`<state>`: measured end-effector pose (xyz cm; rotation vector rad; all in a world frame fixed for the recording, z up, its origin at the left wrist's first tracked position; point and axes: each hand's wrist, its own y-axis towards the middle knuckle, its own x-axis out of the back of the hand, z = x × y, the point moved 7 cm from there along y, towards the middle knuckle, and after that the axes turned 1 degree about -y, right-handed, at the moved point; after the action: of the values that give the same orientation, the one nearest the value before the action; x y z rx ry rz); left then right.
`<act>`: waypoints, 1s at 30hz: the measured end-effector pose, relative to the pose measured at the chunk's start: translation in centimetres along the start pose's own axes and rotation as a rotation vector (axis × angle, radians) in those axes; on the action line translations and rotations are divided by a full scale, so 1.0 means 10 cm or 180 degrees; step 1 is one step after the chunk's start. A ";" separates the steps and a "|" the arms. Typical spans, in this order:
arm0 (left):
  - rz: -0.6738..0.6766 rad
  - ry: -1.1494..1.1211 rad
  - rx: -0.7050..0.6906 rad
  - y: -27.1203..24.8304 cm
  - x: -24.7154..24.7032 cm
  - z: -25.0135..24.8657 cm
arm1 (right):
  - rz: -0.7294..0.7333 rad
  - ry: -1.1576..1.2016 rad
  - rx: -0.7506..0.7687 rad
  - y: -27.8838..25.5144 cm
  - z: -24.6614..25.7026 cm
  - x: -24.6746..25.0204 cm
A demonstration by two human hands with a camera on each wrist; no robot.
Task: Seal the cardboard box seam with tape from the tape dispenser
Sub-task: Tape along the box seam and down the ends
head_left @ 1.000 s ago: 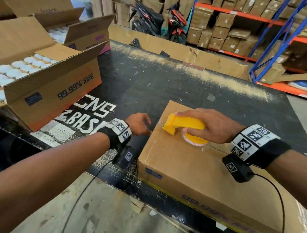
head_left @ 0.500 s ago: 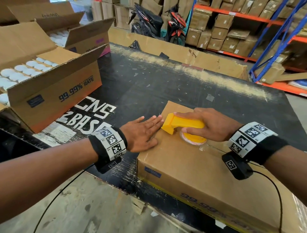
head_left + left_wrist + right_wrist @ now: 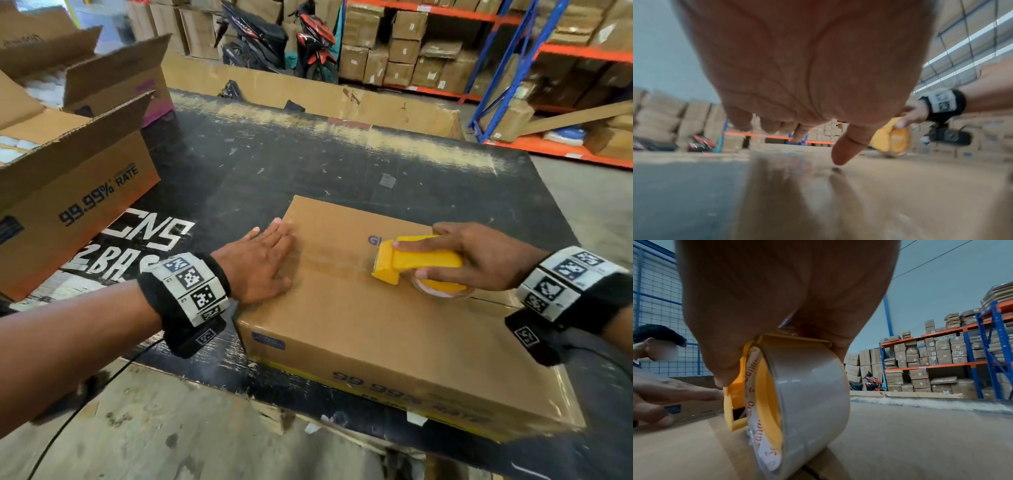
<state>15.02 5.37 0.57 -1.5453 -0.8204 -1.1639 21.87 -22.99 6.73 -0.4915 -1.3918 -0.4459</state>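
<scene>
The cardboard box (image 3: pixel 359 318) is lying closed on the black tabletop (image 3: pixel 274 164), its seam (image 3: pixel 329 263) partly taped. The left hand (image 3: pixel 260 263) is pressing flat, fingers straight, on the tape's start at the box's left end; the right hand (image 3: pixel 479 260) is grasping the yellow tape dispenser (image 3: pixel 418 263) mid-seam. Risk — the strip drifting off the seam or wrinkling if the dispenser tilts or the flat hand lifts.

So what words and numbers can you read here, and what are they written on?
"99.99% RATE" on the side of the open box at the left.
"CNS" and below it "2BAS", cut off by the left hand, painted white on the black table.
"99.99" and "RATE", upside down, on the near side of the closed box.
"G", then hidden by the tape dispenser, on that box's top.
Red print on the tape roll: unreadable.
</scene>
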 end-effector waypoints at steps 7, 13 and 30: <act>0.0344 -0.0337 -0.0353 0.35 -0.04 -1.15 | -0.0059 0.0024 0.0080 0.00 -0.05 0.00; 0.0384 -0.0121 -0.0315 0.39 -0.19 -1.17 | -0.0072 0.0185 0.0098 -0.21 -0.17 0.03; 0.0650 0.0006 -0.0317 0.33 -0.16 -1.20 | 0.0528 0.0425 -0.1079 -2.42 -1.61 -0.33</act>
<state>14.24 -7.00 -1.43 -1.6672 -0.5949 -1.0691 20.77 -52.06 3.28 -0.8320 -1.1402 -0.5716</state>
